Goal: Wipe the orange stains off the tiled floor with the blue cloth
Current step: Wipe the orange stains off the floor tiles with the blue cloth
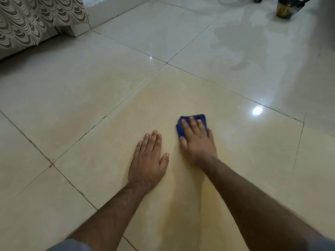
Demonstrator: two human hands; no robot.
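A folded blue cloth (198,119) lies on the glossy tiled floor (90,98) near the middle of the view. My right hand (196,140) presses flat on the cloth with straight fingers, covering most of it. To its left, my left hand (149,160) rests palm down on the tile, fingers spread, holding nothing. A faint orange-yellow tint (192,211) spreads over the large tile under and between my forearms. Small orange-brown marks (51,161) sit at a grout joint to the left.
A patterned cream-and-brown fabric (36,19) hangs over furniture at the top left, beside a white plinth (81,28). A dark metal pot with a handle (288,8) stands at the top right. A wet patch (241,42) shines on the far tiles.
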